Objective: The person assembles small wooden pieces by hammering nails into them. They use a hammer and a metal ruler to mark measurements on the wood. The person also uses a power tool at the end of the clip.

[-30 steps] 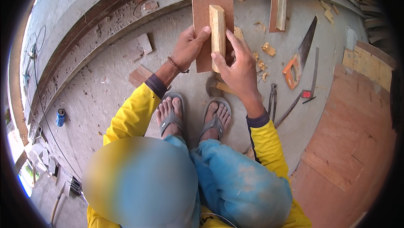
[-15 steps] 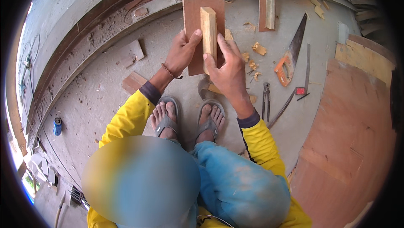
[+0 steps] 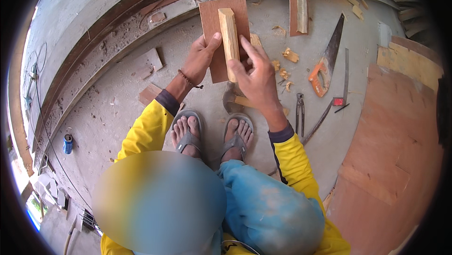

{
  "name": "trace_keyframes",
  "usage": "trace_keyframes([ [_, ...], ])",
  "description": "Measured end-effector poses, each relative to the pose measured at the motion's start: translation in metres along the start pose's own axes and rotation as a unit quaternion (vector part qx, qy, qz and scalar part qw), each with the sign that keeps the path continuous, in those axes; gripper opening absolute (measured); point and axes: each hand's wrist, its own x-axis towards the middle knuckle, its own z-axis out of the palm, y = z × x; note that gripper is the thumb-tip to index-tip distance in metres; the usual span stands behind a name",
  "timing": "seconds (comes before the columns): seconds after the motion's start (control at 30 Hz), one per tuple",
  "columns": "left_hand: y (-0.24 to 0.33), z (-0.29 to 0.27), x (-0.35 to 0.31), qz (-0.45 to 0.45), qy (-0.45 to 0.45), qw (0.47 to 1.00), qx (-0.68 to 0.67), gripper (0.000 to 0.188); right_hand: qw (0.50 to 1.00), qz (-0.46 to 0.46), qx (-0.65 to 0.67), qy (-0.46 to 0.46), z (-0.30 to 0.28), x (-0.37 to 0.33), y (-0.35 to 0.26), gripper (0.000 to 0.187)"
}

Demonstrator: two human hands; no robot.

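My left hand (image 3: 197,59) grips a thin brown plywood board (image 3: 209,19) by its left edge, thumb on the front face. Along the middle of the board stands a pale wood block (image 3: 228,38) with cut upper corners, like a grip on a float. My right hand (image 3: 256,74) is closed at the lower right side, its thumb by the block's lower end and its index finger at the board's right edge. Its other fingers are partly hidden. Below the board a hammer (image 3: 229,100) lies on the floor, its handle partly behind my right wrist.
To the right lie a handsaw (image 3: 325,69), pincers (image 3: 300,109), a metal strip with a red piece (image 3: 338,101) and wood chips (image 3: 290,55). Farther off is a similar board with a block (image 3: 294,12). A large plywood sheet (image 3: 376,147) covers the right. A blue can (image 3: 68,145) stands left.
The board and block have shifted slightly left and tilted a little. My right hand's thumb and index finger have eased from the block's sides. The left hand keeps its hold.
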Motion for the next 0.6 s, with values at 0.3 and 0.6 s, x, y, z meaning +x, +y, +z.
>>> trace_keyframes([
  [0.3, 0.004, -0.003, 0.001, -0.017, 0.016, 1.0, -0.021, 0.042, 0.995, 0.064, 0.082, 0.014, -0.021, -0.004, 0.013, 0.045],
  [0.6, -0.013, -0.002, 0.0, 0.081, 0.004, 0.99, 0.114, 0.04, 0.991, -0.054, -0.117, 0.026, 0.006, -0.002, -0.002, 0.061],
])
